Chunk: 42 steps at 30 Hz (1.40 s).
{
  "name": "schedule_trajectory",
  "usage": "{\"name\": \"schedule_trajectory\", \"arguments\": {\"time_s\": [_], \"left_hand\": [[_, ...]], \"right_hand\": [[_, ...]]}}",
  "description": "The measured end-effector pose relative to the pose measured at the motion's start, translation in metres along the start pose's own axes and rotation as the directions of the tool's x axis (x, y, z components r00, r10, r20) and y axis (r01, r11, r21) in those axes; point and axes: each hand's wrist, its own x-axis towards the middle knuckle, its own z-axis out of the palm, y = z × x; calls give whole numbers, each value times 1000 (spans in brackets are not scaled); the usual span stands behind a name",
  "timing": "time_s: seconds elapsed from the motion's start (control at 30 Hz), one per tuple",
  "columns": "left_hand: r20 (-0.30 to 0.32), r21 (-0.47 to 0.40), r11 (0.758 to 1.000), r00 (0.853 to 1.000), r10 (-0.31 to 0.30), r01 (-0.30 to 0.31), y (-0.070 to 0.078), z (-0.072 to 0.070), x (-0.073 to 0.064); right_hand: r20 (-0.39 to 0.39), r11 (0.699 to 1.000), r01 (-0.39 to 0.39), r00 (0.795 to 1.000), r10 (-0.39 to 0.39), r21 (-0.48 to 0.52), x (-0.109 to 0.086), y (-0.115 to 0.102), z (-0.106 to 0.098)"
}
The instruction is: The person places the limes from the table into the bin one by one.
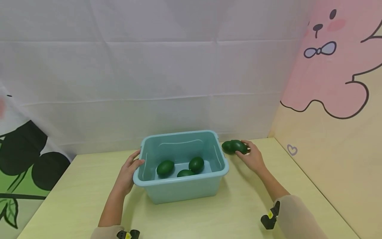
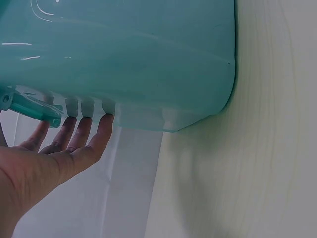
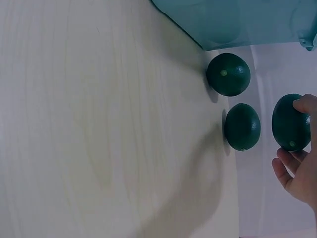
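Note:
My right hand (image 1: 253,160) holds a dark green avocado (image 3: 290,121) between thumb and fingers, raised above the table to the right of the bin. Below it, two more avocados, one (image 3: 228,74) closer to the bin and another (image 3: 242,127) beside it, lie on the table. A light teal plastic bin (image 1: 185,192) stands in the middle with three avocados inside: one on the left (image 1: 165,168), one on the right (image 1: 196,164) and one (image 1: 185,173) partly hidden by the front wall. My left hand (image 1: 127,172) touches the bin's left end, fingertips against its outer wall near the handle (image 2: 29,106).
The pale wood table (image 1: 185,219) ends at a white cloth backdrop (image 1: 167,73) behind the bin. On the right rises a cream wall panel (image 1: 334,159) with a pink cartoon bear. A printed panel (image 1: 18,152) hangs at the left.

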Motion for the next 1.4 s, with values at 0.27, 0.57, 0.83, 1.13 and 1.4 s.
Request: {"name": "schedule_trajectory", "arguments": {"time_s": [0.27, 0.57, 0.83, 1.13, 1.4], "left_hand": [[3, 3, 1000, 1000, 3, -3, 1, 1, 0], [2, 7, 1000, 1000, -3, 3, -1, 0, 0], [3, 11, 1000, 1000, -8, 8, 0, -1, -2], [-2, 6, 1000, 1000, -19, 19, -1, -1, -2], [4, -4, 1000, 1000, -19, 19, 0, -1, 0]], "right_hand": [[-3, 999, 30, 1000, -30, -26, -1, -7, -12], [11, 998, 45, 999, -44, -32, -1, -16, -24], [27, 998, 56, 998, -55, -24, 0, -25, -29], [35, 995, 99, 994, -99, -15, -1, -40, -33], [47, 992, 122, 991, -121, -16, 0, -46, -38]]}}
